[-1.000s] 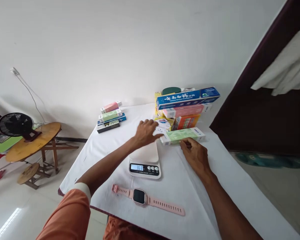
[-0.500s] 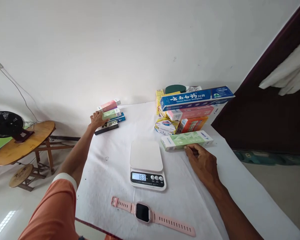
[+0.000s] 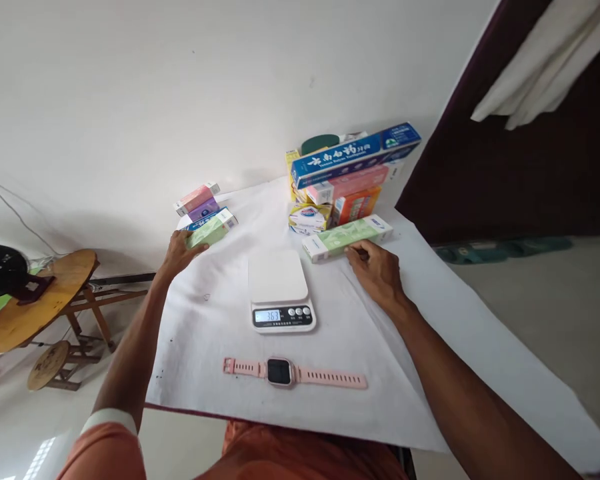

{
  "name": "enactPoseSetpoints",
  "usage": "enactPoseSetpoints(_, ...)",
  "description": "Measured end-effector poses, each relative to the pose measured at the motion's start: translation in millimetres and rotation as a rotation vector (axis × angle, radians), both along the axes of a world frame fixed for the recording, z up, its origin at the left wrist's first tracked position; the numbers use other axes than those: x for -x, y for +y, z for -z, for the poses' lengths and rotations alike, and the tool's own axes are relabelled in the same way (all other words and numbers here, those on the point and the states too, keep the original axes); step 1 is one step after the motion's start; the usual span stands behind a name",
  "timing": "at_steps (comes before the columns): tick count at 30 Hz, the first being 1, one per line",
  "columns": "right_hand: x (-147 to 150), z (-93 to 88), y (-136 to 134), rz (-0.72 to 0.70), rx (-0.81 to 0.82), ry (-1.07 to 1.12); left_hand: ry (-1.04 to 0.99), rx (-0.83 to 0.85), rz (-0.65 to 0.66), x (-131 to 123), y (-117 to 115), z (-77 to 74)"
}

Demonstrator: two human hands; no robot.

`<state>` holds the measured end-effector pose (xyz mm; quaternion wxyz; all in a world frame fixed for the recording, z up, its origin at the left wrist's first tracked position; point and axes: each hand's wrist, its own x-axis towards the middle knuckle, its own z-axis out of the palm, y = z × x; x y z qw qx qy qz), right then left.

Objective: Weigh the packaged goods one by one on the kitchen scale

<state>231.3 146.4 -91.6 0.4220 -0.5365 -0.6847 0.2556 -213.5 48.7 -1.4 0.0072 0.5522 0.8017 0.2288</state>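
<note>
My left hand grips one end of a light green box, held in front of a small stack at the table's far left. Behind it show a pink-and-white box, a purple box and part of a blue box. On the right, my right hand is closed, its thumb and index finger at the front edge of a longer green-and-white toothpaste box lying on the table. A white kitchen scale with a bare platform stands between the hands, its display reading 363.
A pink-strapped smartwatch lies before the scale. Stacked at the back right are a blue toothpaste box, a pink box, an orange box and a yellow-white soap box. A round wooden table with a fan stands left.
My left hand has drawn the light green box toward me off the stack, and the black box there is now out of sight. My right hand stays at its box. The view has shifted.
</note>
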Motion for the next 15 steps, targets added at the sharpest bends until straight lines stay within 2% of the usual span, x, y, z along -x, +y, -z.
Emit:
enactPoseSetpoints(4, -0.1, -1.1, -0.6, 0.013, 0.007, 0.015, -0.025, -0.11, 0.222, -55.4, -36.5, 5.7)
enactPoseSetpoints(9, -1.1, -0.1, 0.3, 0.012, -0.022, 0.031, -0.052, -0.03, 0.442, -121.4, -61.8, 13.9)
enactPoseSetpoints(12, -1.2, 1.6, 2.4, 0.003, -0.033, 0.041, -0.018, 0.017, 0.482, -140.3, -63.1, 18.2)
enactPoseSetpoints(15, -1.0, 2.8, 3.8, -0.002, -0.029, 0.038, 0.001, 0.047, 0.474, -142.1, -60.6, 17.7)
